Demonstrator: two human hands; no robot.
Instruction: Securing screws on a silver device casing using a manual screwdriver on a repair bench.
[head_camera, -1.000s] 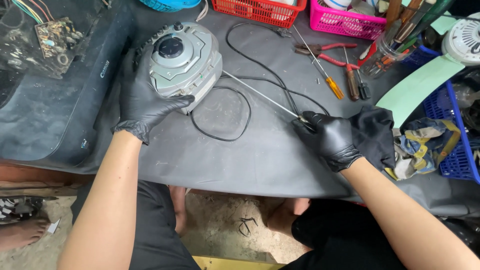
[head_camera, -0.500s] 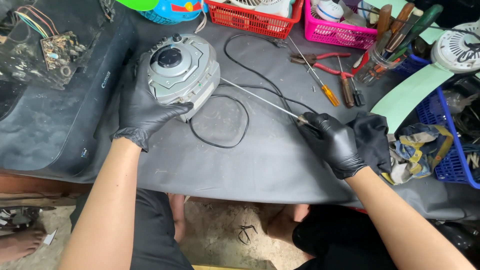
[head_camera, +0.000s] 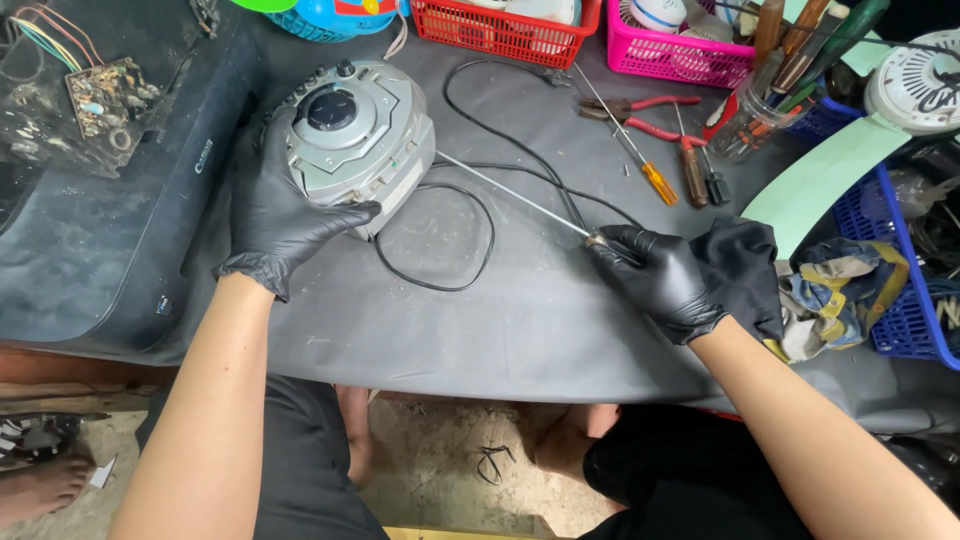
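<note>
Gloves, black and thin, are covering both hands. Left hand (head_camera: 285, 205) is clasping the round silver-grey plastic portable player (head_camera: 352, 140) in the upper left of the frame. Right hand (head_camera: 660, 275) is pinching the tip of its one thin metal telescopic antenna (head_camera: 510, 195), whose long axis is running diagonally from player down-right to that hand. One black cord (head_camera: 470, 200) is looping between them.

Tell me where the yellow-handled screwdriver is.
The screwdriver lies on the grey mat, upper right of centre, just left of the red pliers and below the pink basket.
</note>
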